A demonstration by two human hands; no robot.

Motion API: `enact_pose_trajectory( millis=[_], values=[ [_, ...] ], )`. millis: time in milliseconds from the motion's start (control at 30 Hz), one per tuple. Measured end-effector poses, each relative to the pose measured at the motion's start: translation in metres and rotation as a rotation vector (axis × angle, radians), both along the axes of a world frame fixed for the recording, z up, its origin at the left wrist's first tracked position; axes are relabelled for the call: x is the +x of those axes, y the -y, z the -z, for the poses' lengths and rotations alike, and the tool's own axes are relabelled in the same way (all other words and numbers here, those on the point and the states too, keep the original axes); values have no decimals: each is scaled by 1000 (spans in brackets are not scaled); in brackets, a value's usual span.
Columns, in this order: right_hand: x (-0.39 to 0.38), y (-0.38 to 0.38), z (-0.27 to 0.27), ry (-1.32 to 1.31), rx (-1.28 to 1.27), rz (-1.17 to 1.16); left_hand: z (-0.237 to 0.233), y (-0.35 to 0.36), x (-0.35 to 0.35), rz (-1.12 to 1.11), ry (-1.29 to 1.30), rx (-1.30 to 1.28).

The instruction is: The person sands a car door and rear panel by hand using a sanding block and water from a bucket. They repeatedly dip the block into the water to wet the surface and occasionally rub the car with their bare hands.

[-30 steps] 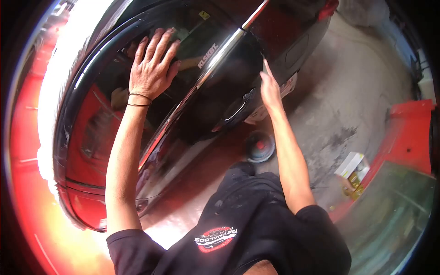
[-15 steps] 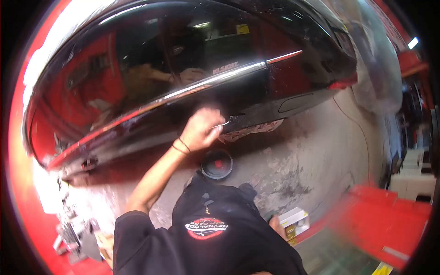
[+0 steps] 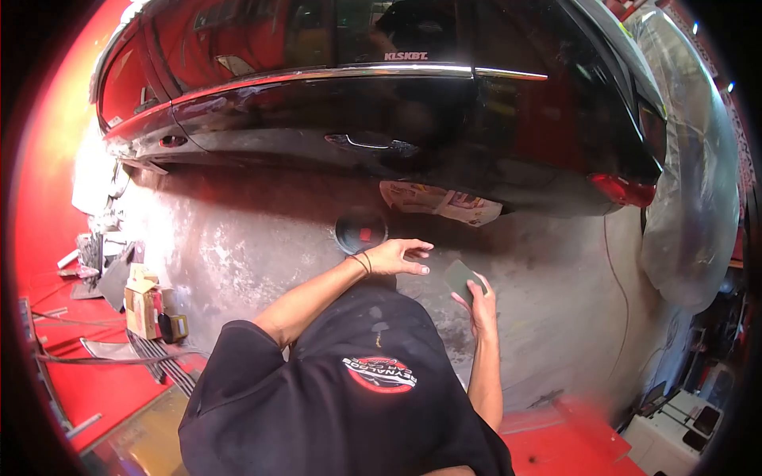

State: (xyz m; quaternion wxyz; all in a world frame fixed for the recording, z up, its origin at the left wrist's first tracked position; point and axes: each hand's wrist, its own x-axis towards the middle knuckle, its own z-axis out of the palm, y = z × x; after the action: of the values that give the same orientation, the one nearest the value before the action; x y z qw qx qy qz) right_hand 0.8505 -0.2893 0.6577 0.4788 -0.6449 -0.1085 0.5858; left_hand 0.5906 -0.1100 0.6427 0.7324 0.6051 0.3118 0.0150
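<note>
My right hand (image 3: 481, 305) holds a small dark grey-green rectangular sheet (image 3: 460, 279) that looks like sandpaper, thumb on its face. My left hand (image 3: 403, 258), with dark bands at the wrist, is in the air to the left of the sheet. Its thumb and fingers are apart, and nothing shows in them. Beyond both hands stands a glossy black car (image 3: 317, 111). A chrome-edged door handle (image 3: 371, 144) is on its side, apart from my hands. Below my left wrist, a dark round bucket (image 3: 348, 230) with a red spot inside sits on the floor.
Printed paper (image 3: 440, 201) covers part of the wheel area. Clear plastic sheeting (image 3: 686, 159) hangs at the right. Cardboard boxes (image 3: 141, 313) and clutter lie at the left. A red surface (image 3: 567, 440) is near me at the lower right, with a white case (image 3: 667, 432) beyond it.
My left hand has drawn back from the car's door, near its handle, toward me. My right hand has risen from beside a white box and now holds the sheet. My view has shifted.
</note>
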Motion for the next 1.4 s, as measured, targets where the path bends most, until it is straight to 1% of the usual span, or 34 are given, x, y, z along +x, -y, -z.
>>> enact_pose_trajectory(
  millis=[67, 100, 200, 233, 333, 367, 400, 433, 467, 533, 567, 600, 667, 733, 767, 800, 867, 933, 967, 1000, 1067, 1100, 1133, 1233, 1300, 1333, 1400],
  values=[
    [-2, -38, -43, -73, 97, -141, -20, -1, 21, -72, 141, -238],
    [-3, -53, -57, -101, 133, -219, -38, -3, 28, -35, 221, -234],
    [-17, -90, -87, -121, 185, -404, -63, -5, 45, -98, 338, -249],
    [-16, -102, -89, -119, 198, -453, -64, -7, 50, -193, 361, -249],
    [1, -131, -69, 150, 271, -625, -59, -7, 58, -465, 422, -265],
    [6, -140, -74, 208, 261, -603, -48, -8, 60, -599, 461, -287],
    [19, -146, -65, 349, 242, -560, -41, -13, 62, -732, 471, -187],
    [35, -157, -68, 423, 290, -589, -35, -21, 63, -840, 444, -120],
    [53, -168, -79, 495, 334, -618, -32, -31, 64, -947, 413, -59],
    [87, -191, -107, 560, 308, -545, -28, -55, 65, -1096, 287, 262],
    [107, -206, -119, 620, 350, -545, -27, -71, 63, -1140, 282, 296],
    [127, -223, -130, 680, 397, -547, -21, -90, 64, -1202, 284, 443],
    [158, -266, -154, 873, 577, -536, -35, -123, 69, -1343, 421, 487],
    [163, -315, -200, 1101, 713, -526, -59, -153, 78, -1414, 127, 950],
    [166, -340, -218, 1208, 810, -508, -67, -166, 87, -1453, 45, 1088],
    [170, -367, -233, 1311, 913, -486, -67, -178, 96, -1480, -47, 1158],
    [183, -421, -262, 1694, 1189, -486, -50, -197, 126, -1478, -268, 1297],
    [201, -473, -274, 1885, 1364, -495, -31, -201, 168, -1426, -330, 1308],
    [212, -494, -274, 1878, 1361, -565, -23, -196, 191, -1367, -377, 1338],
    [219, -512, -267, 1853, 1409, -568, -16, -192, 209, -1305, -419, 1373],
    [231, -532, -243, 1800, 1486, -594, 1, -182, 232, -1278, -434, 1358],
    [237, -535, -233, 1867, 1543, -566, 8, -179, 240, -1268, -444, 1354],
    [237, -536, -229, 1929, 1549, -539, 15, -179, 239, -1245, -492, 1380],
    [235, -535, -221, 1915, 1544, -479, 11, -182, 236, -1225, -465, 1422],
    [235, -530, -223, 1923, 1534, -475, -4, -192, 242, -1204, -432, 1463],
    [234, -530, -222, 1920, 1537, -475, -19, -197, 247, -1200, -410, 1452],
    [236, -529, -222, 1927, 1536, -466, -19, -202, 253, -1239, -385, 1446]
  ],
)
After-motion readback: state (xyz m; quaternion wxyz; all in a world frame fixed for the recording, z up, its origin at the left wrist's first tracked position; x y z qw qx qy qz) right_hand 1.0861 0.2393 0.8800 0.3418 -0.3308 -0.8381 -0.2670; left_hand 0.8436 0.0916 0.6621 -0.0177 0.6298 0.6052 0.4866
